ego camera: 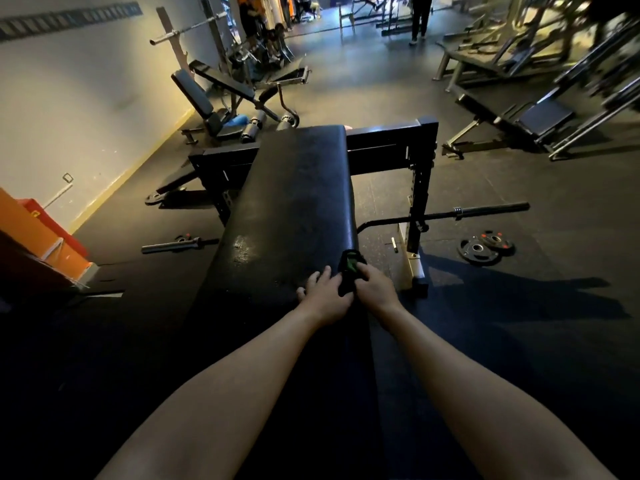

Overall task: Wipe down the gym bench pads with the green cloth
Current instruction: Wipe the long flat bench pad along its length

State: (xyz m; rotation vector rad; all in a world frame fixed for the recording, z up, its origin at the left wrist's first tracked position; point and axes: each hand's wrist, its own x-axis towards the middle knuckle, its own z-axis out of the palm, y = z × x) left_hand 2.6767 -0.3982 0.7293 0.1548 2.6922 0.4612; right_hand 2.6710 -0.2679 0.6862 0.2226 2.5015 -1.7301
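A long black bench pad (291, 202) runs away from me down the middle of the head view, with damp glints near its left side. The green cloth (350, 269) is bunched up, dark with a green patch, at the pad's right edge. My right hand (375, 289) grips the cloth from the right. My left hand (325, 294) lies on the pad just left of the cloth, fingers spread and touching the cloth's side.
A black rack frame (420, 157) crosses behind the bench. A barbell (485, 211) lies on the floor at the right with weight plates (483, 249) beside it. Another bar (173, 244) lies left. An adjustable bench (204, 98) stands by the wall; orange boxes (41, 233) sit far left.
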